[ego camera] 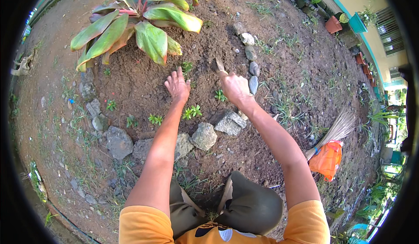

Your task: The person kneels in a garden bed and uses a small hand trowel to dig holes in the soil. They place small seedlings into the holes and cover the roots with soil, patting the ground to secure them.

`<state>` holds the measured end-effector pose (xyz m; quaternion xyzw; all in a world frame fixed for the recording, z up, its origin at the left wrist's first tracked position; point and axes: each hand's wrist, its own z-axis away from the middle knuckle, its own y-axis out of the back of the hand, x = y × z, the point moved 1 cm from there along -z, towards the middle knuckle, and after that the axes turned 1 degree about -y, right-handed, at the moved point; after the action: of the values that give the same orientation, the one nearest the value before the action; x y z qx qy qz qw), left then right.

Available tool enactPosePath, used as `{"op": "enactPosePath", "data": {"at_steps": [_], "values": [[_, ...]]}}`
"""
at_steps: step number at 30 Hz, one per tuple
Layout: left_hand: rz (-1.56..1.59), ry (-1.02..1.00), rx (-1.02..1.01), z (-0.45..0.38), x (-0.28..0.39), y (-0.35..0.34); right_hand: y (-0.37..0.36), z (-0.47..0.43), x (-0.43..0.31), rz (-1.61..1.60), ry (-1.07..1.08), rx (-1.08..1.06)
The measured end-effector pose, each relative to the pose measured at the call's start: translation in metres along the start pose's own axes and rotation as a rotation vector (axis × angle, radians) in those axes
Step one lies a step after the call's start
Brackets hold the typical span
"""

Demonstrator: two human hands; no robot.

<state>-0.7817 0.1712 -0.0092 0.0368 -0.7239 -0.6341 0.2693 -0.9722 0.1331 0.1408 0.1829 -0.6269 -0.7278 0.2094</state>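
Observation:
My right hand is closed around the handle of a small bladed hand tool, whose blade points away from me at the loose soil. My left hand rests on the soil with its fingers spread, beside a small green seedling. Another seedling grows just left of my right wrist. Nearer to me stand more seedlings, one pair of leafy tufts among them. A large broad-leaved plant rises beyond my left hand.
Rough stones edge the bed in front of my knees, and smaller rounded stones line its right side. On the right lie a stick broom and an orange plastic bag. Potted plants stand along the building.

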Motion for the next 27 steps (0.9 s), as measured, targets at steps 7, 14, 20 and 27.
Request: {"op": "enactPosePath", "data": {"at_steps": [7,14,20,27], "values": [[0.211,0.055,-0.127,-0.008,-0.013,0.003,0.040,-0.042,0.073,-0.438,-0.241,-0.121],[0.284,0.179,-0.288,-0.031,-0.011,0.058,0.129,-0.043,0.104,-0.433,-0.174,-0.068],[0.705,0.512,-0.724,-0.020,0.017,0.146,0.128,-0.003,0.104,-0.678,-0.449,-0.063],[0.886,0.878,-0.760,0.026,0.019,0.238,0.174,0.069,0.108,-1.374,-0.825,0.102]]}}
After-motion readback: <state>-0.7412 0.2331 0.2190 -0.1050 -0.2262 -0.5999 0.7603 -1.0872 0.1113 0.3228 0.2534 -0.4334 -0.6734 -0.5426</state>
